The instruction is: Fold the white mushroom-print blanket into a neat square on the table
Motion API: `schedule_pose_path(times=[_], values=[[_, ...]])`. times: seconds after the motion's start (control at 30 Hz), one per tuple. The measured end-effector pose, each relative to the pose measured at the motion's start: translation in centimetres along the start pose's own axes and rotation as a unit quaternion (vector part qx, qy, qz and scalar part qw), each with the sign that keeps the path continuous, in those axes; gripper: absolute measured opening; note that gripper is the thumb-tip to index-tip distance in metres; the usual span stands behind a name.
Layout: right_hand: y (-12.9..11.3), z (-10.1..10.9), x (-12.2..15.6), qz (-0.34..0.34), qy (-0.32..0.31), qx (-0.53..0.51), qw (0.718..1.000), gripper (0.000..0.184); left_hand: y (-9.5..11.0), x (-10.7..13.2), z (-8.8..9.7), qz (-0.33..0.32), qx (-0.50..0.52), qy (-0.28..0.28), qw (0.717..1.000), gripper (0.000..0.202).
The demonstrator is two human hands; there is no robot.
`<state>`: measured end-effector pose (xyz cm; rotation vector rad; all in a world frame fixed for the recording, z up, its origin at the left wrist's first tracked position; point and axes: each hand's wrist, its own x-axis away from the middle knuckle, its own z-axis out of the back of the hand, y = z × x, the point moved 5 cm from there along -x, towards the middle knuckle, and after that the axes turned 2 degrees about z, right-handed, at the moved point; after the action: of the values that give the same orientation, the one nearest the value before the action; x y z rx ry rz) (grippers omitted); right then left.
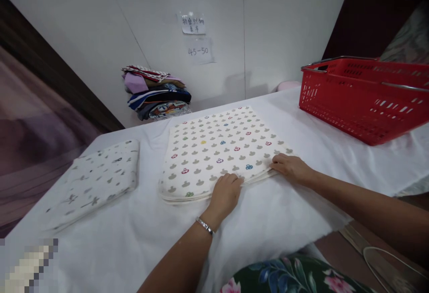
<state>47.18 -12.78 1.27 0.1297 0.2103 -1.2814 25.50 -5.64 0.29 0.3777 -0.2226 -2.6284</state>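
Observation:
A folded cream cloth point(214, 148) printed with grey and coloured shapes lies in the middle of the white-covered table point(134, 239). My left hand point(224, 194), with a bracelet at the wrist, has its fingers curled over the cloth's near edge. My right hand point(291, 168) pinches the near right corner of the same cloth. Both hands rest on the cloth's front hem.
A second folded white patterned cloth point(97, 179) lies at the left. A stack of folded coloured clothes point(156, 92) stands against the back wall. A red plastic basket point(362, 101) sits at the right. Paper notes point(194, 24) hang on the wall.

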Motion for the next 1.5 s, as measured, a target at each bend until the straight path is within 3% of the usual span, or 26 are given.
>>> schedule_pose_path(times=[0.4,0.9,1.2,1.5], values=[[-1.2,0.0,-0.2,0.089,-0.091,0.076,0.989,0.027,-0.1,0.1,-0.1,-0.005,0.002,0.005,1.0,0.022],[-2.0,-0.4,-1.4,0.145,-0.108,0.164,0.97,0.022,0.0,0.0,0.0,-0.009,-0.009,0.006,1.0,0.02],[-1.1,1.5,-0.6,0.138,-0.06,0.106,0.983,0.021,0.0,0.1,-0.1,-0.015,-0.013,0.018,1.0,0.019],[-1.5,1.0,0.1,0.127,-0.048,0.035,0.99,0.028,0.0,0.0,0.1,-0.012,-0.002,0.013,1.0,0.02]])
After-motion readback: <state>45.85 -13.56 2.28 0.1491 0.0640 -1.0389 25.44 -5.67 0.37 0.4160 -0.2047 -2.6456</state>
